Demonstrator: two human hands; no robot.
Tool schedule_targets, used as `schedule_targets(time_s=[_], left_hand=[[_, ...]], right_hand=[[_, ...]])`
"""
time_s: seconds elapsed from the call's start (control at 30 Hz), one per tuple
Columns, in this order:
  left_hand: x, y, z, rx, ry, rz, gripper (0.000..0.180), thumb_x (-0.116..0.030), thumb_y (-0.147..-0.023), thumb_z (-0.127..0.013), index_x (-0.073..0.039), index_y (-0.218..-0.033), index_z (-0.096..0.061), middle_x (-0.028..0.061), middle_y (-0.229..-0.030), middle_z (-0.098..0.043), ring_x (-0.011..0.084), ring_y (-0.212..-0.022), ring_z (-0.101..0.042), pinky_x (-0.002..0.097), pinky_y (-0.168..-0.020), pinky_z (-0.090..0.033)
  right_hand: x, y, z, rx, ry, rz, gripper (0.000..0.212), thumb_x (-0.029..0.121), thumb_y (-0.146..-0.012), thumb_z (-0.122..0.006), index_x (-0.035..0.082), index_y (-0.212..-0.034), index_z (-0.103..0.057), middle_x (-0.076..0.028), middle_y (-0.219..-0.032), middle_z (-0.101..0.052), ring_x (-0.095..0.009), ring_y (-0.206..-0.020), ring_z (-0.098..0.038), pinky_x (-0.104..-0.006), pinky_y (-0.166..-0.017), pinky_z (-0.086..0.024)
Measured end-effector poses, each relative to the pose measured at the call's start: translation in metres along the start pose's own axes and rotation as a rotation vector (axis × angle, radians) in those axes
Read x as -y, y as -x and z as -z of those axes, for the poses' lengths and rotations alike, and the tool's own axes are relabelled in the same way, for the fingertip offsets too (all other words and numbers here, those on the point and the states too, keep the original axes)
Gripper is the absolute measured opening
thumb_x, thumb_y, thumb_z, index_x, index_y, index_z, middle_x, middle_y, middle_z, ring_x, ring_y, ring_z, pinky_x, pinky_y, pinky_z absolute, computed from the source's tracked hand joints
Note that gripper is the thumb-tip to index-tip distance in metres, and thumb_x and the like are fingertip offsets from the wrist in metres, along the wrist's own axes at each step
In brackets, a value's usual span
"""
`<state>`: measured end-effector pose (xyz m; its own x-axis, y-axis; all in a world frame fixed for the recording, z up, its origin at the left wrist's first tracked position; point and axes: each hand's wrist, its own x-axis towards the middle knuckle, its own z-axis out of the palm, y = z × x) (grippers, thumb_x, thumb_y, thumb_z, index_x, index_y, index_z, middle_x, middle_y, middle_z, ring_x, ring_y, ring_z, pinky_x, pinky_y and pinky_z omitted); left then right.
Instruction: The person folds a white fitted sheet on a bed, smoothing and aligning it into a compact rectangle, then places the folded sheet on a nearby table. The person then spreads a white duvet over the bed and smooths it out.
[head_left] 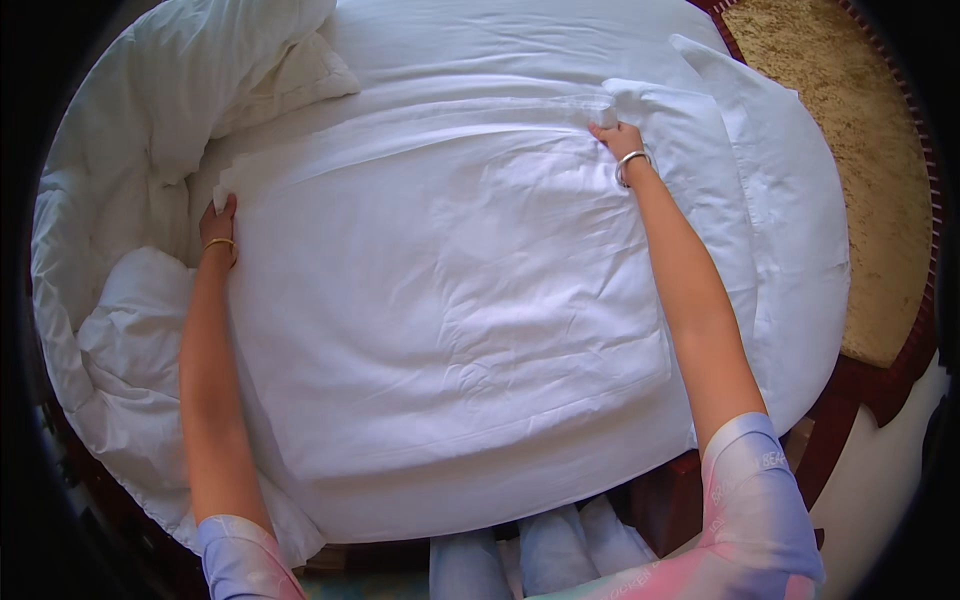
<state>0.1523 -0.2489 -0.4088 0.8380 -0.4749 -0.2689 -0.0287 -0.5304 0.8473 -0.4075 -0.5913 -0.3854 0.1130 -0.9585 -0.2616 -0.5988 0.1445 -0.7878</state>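
A white folded bed sheet [430, 270] is spread in a wide rectangle over the bed, its surface lightly creased. My left hand [218, 224] is closed on its far left corner, the thumb pressed along the edge. At the far right corner my right hand [622, 146] pinches the layered edge between thumb and fingers. Both arms reach forward, one along each side of the sheet. Some of my fingertips are hidden by the cloth.
A bunched white duvet [120, 150] lies along the left side, with a pillow-like cream piece [290, 90] against it. More loose white cloth [770, 200] drapes over the right side. Beyond it are a tan rug [860, 170] and dark red wood [830, 420].
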Motion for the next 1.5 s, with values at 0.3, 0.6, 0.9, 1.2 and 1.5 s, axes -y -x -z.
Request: schedule_targets(time_s=[0.3, 0.6, 0.9, 1.2, 1.5], left_hand=[[0.042, 0.16, 0.072, 0.49, 0.204, 0.593, 0.074, -0.053, -0.077, -0.059, 0.002, -0.123, -0.039, 0.0103, -0.118, -0.051, 0.0216, -0.104, -0.052, 0.0348, -0.088, -0.044], [0.127, 0.373, 0.165, 0.47, -0.069, 0.429, 0.031, -0.033, -0.08, -0.065, -0.002, -0.086, -0.062, -0.0027, -0.072, -0.058, 0.0085, -0.063, -0.05, 0.025, -0.056, -0.041], [0.168, 0.411, 0.188, 0.456, -0.264, 0.301, 0.033, -0.03, -0.081, -0.063, 0.001, -0.071, -0.058, -0.0036, -0.062, -0.053, 0.0058, -0.055, -0.04, 0.0269, -0.047, -0.035], [0.195, 0.556, 0.225, 0.462, -0.216, 0.524, 0.036, -0.026, -0.081, -0.063, 0.006, -0.096, -0.06, 0.0054, -0.086, -0.062, 0.0128, -0.075, -0.054, 0.0286, -0.07, -0.044], [0.191, 0.558, 0.219, 0.086, -0.394, 0.342, 0.031, -0.004, -0.075, -0.062, 0.004, -0.104, -0.052, 0.0106, -0.095, -0.058, 0.018, -0.085, -0.055, 0.0289, -0.071, -0.046]], right_hand=[[-0.046, 0.157, 0.092, 0.599, -0.272, -0.616, 0.064, 0.041, -0.072, -0.071, 0.004, -0.118, -0.048, -0.007, -0.107, -0.059, -0.017, -0.096, -0.059, -0.0323, -0.08, -0.05], [-0.105, 0.319, 0.126, 0.599, 0.021, -0.525, 0.052, 0.033, -0.072, -0.072, -0.002, -0.107, -0.056, -0.007, -0.098, -0.062, -0.017, -0.09, -0.058, -0.0289, -0.078, -0.045], [-0.109, 0.375, 0.138, 0.407, 0.232, -0.371, 0.051, 0.046, -0.073, -0.067, -0.003, -0.084, -0.063, -0.007, -0.074, -0.062, -0.014, -0.068, -0.054, -0.0302, -0.064, -0.044], [-0.197, 0.514, 0.18, 0.483, 0.309, -0.487, 0.063, 0.052, -0.07, -0.066, -0.005, -0.095, -0.061, -0.018, -0.087, -0.064, -0.025, -0.081, -0.06, -0.0341, -0.074, -0.045], [-0.213, 0.475, 0.174, 0.206, -0.019, -0.471, 0.051, 0.037, -0.073, -0.071, -0.003, -0.1, -0.055, -0.014, -0.085, -0.064, -0.02, -0.077, -0.06, -0.032, -0.072, -0.046]])
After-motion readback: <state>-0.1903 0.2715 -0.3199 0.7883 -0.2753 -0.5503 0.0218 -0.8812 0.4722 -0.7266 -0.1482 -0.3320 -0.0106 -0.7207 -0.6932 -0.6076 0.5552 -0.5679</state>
